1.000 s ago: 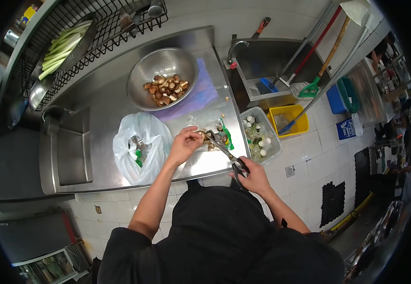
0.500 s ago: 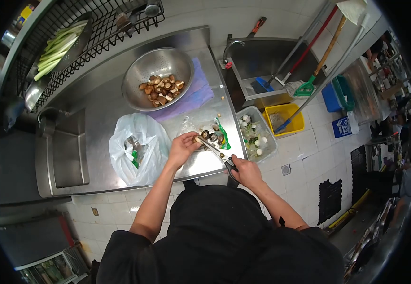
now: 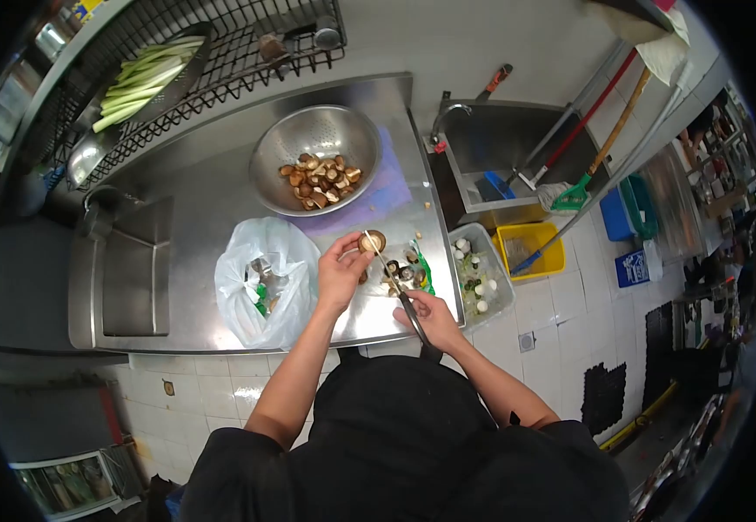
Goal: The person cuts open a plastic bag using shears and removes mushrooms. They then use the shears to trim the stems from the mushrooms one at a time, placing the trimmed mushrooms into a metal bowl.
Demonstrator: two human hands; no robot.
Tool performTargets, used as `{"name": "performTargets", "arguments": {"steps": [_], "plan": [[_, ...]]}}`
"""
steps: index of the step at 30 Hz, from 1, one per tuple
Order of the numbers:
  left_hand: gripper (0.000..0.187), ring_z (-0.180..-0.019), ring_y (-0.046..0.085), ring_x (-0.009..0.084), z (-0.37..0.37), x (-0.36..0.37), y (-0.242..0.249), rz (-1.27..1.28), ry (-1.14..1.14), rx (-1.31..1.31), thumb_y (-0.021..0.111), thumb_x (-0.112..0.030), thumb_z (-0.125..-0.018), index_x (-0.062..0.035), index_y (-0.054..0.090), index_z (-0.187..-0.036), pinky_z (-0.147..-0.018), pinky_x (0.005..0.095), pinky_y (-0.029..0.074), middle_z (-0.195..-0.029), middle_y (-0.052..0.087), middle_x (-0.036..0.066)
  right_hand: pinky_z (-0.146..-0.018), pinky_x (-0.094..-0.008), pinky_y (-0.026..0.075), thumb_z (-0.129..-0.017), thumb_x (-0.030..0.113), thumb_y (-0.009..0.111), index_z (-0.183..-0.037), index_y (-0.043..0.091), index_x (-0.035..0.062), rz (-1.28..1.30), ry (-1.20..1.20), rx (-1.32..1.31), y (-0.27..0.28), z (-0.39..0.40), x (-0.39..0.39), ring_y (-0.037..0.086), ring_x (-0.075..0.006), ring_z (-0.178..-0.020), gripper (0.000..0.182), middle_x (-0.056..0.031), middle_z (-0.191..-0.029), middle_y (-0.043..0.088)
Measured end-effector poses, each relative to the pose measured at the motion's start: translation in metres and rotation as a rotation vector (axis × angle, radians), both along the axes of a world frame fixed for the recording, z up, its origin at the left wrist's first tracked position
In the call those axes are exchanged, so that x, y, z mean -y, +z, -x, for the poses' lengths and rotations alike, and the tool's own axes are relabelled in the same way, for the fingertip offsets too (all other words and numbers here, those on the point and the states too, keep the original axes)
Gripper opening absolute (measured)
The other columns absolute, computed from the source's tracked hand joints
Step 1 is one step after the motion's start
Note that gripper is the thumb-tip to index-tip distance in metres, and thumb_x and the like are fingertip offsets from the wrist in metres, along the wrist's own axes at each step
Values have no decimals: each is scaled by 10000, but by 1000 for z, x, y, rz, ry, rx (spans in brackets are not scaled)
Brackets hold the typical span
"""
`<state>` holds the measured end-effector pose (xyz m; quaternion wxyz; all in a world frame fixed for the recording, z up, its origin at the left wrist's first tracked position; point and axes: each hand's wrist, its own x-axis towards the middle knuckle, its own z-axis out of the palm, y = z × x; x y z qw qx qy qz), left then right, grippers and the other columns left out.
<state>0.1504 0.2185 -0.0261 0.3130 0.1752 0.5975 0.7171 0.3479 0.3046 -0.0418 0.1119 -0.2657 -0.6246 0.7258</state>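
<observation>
Between the fingers of my left hand [image 3: 340, 271] is a brown mushroom [image 3: 375, 244], its pale underside facing up. My right hand [image 3: 434, 322] is closed round the black handles of a pair of scissors [image 3: 411, 311], whose blades reach up to the mushroom's underside and overlap it. Just below, several loose mushrooms [image 3: 406, 275] lie on the steel counter beside a green-edged plastic wrapper [image 3: 427, 268]. Behind my hands, a perforated steel colander [image 3: 272, 146] holds many brown mushrooms [image 3: 319, 184]. It rests on a purple cloth [image 3: 393, 193].
A white plastic bag [image 3: 237, 300] stands open left of my hands. Past the counter's right edge sits a clear tub [image 3: 506, 304] of pale scraps, near a yellow bucket [image 3: 555, 259]. A sink [image 3: 137, 270] is at the left, and long-handled cleaning tools lean over the basin [image 3: 526, 130].
My left hand has raised the mushroom and its underside now faces up. The scissors have swung more upright, with their blades now across the mushroom. The whole view has shifted slightly.
</observation>
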Motion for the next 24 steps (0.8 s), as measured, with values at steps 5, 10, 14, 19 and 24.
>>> {"name": "performTargets", "arguments": {"steps": [5, 10, 14, 19, 24], "plan": [[435, -964, 650, 156, 47, -5, 35, -49, 103, -168, 726, 18, -862, 42, 584, -1273, -845, 267, 530, -1163, 647, 113, -506, -193, 386, -826, 180, 830, -1179, 636, -88, -42, 79, -34, 35, 55, -23, 499, -19, -541, 484, 51, -642, 562], [430, -971, 658, 163, 99, -17, 56, -63, 171, -198, 718, 14, -872, 48, 585, -1279, -858, 275, 530, -1169, 655, 128, -369, -222, 367, -806, 235, 851, -1180, 658, -39, -16, 108, -3, 68, 96, -41, 526, -51, -446, 502, 15, -597, 560], [428, -992, 669, 170, 133, -24, 52, 111, 257, -356, 716, -29, -877, 62, 582, -1273, -847, 288, 535, -1165, 668, 157, -363, -226, 379, -810, 272, 848, -1170, 661, -30, -72, 63, 4, 62, 109, -48, 518, -52, -438, 506, 16, -592, 554], [276, -885, 693, 182, 95, -12, 48, 373, -55, -551, 712, -121, -902, 28, 670, -1131, -772, 331, 545, -1022, 725, 110, -362, -228, 367, -821, 305, 837, -1132, 663, -37, -62, -65, 76, 40, 66, -51, 505, -55, -431, 493, 20, -582, 545], [208, -856, 711, 281, 19, -5, -18, 695, -674, -1131, 605, -92, -897, -2, 696, -1061, -727, 426, 562, -973, 720, 171, -348, -242, 338, -805, 337, 850, -1092, 657, -72, 20, -98, 196, 20, 10, -43, 498, -68, -412, 535, 24, -557, 541]]}}
